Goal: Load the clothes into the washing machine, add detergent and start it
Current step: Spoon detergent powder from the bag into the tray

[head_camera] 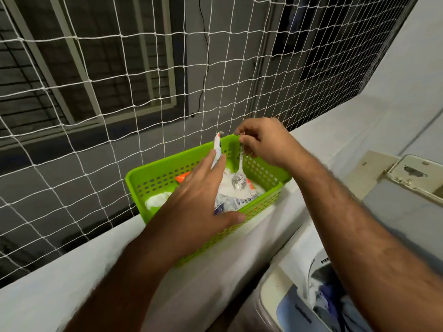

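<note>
A bright green plastic basket (167, 173) sits on a white ledge, and an opened detergent packet (235, 202) with white powder lies inside it. My left hand (201, 197) reaches into the basket, its fingers holding the packet's raised top edge (218, 142). My right hand (263, 142) pinches the handle of a clear plastic spoon (238, 180), whose bowl hangs over the powder. The washing machine (299, 298) stands at the bottom right with its top open, and dark blue clothes (335, 307) show inside.
A white rope net (119, 92) runs along behind the ledge (72, 279), with a dark building wall and windows beyond. A white crumpled bag (155, 200) lies in the basket's left end. A worn metal panel (412, 173) sits at the right.
</note>
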A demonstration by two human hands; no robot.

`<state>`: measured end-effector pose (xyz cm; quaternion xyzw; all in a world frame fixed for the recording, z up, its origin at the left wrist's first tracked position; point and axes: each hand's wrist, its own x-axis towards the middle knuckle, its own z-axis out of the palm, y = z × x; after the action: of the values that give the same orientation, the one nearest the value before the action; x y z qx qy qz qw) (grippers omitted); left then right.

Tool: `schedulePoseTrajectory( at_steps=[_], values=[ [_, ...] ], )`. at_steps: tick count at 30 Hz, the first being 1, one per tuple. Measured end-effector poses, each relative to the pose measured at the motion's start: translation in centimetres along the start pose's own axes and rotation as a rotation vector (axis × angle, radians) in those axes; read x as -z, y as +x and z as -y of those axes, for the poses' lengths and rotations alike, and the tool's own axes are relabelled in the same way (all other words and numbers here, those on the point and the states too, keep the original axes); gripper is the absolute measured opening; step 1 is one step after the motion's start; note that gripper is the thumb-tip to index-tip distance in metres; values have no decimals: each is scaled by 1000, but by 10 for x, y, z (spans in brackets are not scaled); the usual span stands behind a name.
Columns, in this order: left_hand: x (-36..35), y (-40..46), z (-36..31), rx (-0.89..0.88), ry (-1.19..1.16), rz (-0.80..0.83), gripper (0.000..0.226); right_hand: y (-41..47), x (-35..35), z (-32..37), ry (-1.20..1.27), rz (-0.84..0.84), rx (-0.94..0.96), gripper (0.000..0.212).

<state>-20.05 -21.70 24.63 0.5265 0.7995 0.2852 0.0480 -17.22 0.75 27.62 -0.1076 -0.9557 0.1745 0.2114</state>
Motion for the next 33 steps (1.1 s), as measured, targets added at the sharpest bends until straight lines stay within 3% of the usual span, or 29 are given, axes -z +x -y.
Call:
schedulePoseTrajectory(
  at_steps=[21, 33],
  values=[
    [1, 0, -2, 8, -25, 7, 109, 1, -17, 1, 10, 195, -176, 16],
    [0, 0, -1, 1, -21, 9, 108, -8, -34, 19, 339, 322, -372, 16]
  ],
)
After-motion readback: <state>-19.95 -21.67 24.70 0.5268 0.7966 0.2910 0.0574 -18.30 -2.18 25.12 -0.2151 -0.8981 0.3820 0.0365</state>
